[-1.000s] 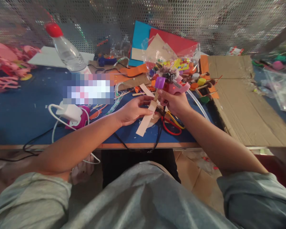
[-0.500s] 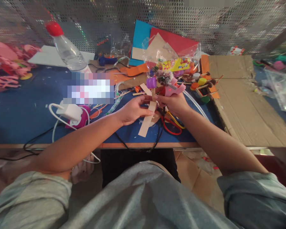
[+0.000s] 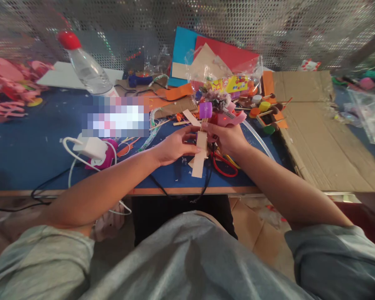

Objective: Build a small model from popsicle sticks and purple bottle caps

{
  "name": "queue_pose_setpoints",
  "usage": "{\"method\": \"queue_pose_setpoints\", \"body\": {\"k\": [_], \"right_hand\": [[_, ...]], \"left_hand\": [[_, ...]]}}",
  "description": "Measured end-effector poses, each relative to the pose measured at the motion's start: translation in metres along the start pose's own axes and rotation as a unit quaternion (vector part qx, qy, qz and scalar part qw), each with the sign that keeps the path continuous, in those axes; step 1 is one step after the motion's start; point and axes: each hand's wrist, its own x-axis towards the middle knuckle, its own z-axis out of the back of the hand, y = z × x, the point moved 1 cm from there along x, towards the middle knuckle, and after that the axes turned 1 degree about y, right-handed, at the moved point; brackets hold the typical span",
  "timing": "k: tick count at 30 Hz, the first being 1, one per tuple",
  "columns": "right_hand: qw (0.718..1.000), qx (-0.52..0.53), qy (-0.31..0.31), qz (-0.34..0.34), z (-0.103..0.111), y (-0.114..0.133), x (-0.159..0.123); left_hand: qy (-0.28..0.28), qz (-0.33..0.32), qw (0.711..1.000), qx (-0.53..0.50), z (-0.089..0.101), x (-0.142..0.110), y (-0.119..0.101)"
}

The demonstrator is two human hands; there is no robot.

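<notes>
My left hand [image 3: 174, 146] is closed, its fingers pinching a pale beige strip [image 3: 199, 164] that points down toward the table edge. At the strip's upper end are thin wooden sticks [image 3: 203, 123] topped by a purple cylinder [image 3: 205, 110]. My right hand [image 3: 231, 136] is closed around a pink hot glue gun [image 3: 229, 118] with a small red light. Its thumb and fingertips are at the sticks; whether they grip them I cannot tell. Under my right hand lie scissors [image 3: 224, 167] with red and yellow handles, partly hidden.
A red-capped bottle [image 3: 89, 68] leans at the back left. A white charger [image 3: 92, 146] with cables sits left of my forearm. Brown cardboard [image 3: 325, 137] covers the right side. Blue and red sheets [image 3: 234, 54], a plastic bag and small paint pots [image 3: 264, 107] lie behind. Black cords [image 3: 162, 189] trail at the front edge.
The beige strip has swung from a slant to nearly upright in view, its lower end moving right. The purple cylinder and the glue gun have shifted slightly right.
</notes>
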Motion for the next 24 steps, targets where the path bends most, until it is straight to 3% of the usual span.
{"method": "queue_pose_setpoints", "body": {"k": [14, 24], "right_hand": [[1.000, -0.010, -0.006, 0.013, 0.003, 0.001, 0.001], [1.000, 0.008, -0.014, 0.003, 0.003, 0.001, 0.006]], "left_hand": [[0.035, 0.032, 0.999, 0.017, 0.001, -0.002, 0.002], [0.061, 0.046, 0.997, 0.024, -0.002, -0.006, -0.008]]}}
